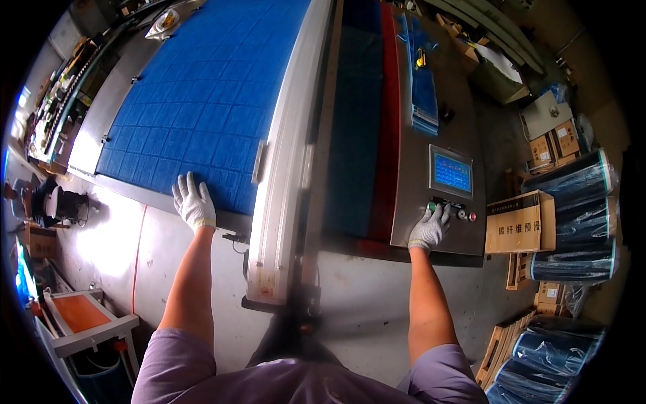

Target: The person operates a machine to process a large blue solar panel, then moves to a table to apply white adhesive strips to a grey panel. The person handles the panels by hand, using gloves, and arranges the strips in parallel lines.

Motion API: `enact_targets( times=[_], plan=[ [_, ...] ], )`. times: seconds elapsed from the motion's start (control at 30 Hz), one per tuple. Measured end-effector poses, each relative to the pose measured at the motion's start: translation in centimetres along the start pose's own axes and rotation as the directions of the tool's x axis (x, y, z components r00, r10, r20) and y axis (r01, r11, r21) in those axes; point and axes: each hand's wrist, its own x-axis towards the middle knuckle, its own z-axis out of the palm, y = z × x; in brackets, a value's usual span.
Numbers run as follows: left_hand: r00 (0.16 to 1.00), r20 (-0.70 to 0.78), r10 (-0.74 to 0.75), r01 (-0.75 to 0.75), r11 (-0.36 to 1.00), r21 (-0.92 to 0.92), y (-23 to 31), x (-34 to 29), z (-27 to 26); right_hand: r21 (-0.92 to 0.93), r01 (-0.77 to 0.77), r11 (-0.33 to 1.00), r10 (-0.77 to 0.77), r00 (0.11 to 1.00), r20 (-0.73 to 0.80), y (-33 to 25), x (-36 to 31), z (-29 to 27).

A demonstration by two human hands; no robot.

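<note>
My left hand [195, 203], in a white knitted glove, lies with its fingers spread at the front edge of a blue sheet [175, 121] marked with a grid of lines. It holds nothing. On the right, my right hand [431, 227], gloved alike, rests on the steel control panel [420, 182] with its fingers extended over the buttons. Its fingertips are by a green button [431, 206]; whether they press it I cannot tell. A red button [472, 217] sits just right of that hand, below a lit blue touchscreen [451, 171]. Between my hands runs a long pale machine beam [286, 155].
Blue film strips [422, 87] and a yellow cutter [421, 58] lie farther up the panel. A cardboard box [515, 225] and wrapped dark rolls [572, 229] stand at the right. An orange-topped stand [81, 313] is at lower left. A red line [139, 249] crosses the floor.
</note>
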Motion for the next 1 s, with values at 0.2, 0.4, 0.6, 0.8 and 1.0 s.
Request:
enact_targets(
  times=[0.2, 0.4, 0.6, 0.8, 1.0],
  plan=[
    [1.0, -0.006, 0.001, -0.001, 1.0, 0.0, -0.12, 0.0, 0.14, -0.031, 0.014, 0.999, -0.014, 1.0, -0.017, 0.23, 0.04, 0.35],
    [1.0, -0.001, 0.0, 0.0, 1.0, 0.001, -0.05, 0.05, 0.17, -0.016, 0.015, 1.0, -0.015, 1.0, -0.022, 0.5, 0.13, 0.6],
    [1.0, 0.001, 0.0, 0.0, 1.0, 0.003, -0.27, 0.06, 0.24, -0.031, -0.013, 0.999, 0.013, 1.0, 0.011, 0.21, 0.11, 0.45],
    [1.0, 0.004, 0.0, 0.0, 1.0, -0.005, -0.13, 0.06, 0.06, -0.026, -0.018, 0.999, 0.019, 1.0, 0.017, 0.13, 0.1, 0.34],
    [1.0, 0.001, 0.007, -0.007, 0.999, -0.039, -0.37, 0.35, 0.13, -0.042, 0.017, 0.999, -0.02, 0.998, -0.054, 0.51, 0.12, 0.8]
  ],
)
